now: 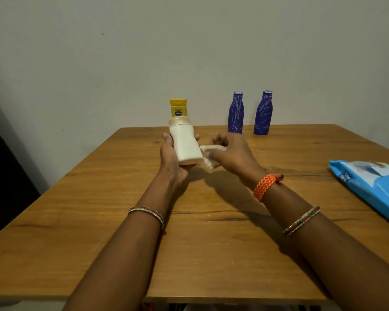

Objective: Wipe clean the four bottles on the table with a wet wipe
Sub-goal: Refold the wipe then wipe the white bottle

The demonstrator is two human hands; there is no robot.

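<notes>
My left hand [170, 156] grips a white bottle [185, 143] with a pale gold-rimmed cap, held above the wooden table [121, 221]. My right hand [231, 153] holds a crumpled white wet wipe [209, 153] just right of the bottle's lower part, touching or almost touching it. Behind the white bottle stands a yellow bottle [178, 108], its lower half hidden. Two blue bottles, one [235, 113] and another [263, 113], stand upright at the table's far edge, both streaked with white marks.
A blue pack of wet wipes [373, 185] lies at the table's right edge. A plain wall rises right behind the table. A dark gap runs along the table's left side.
</notes>
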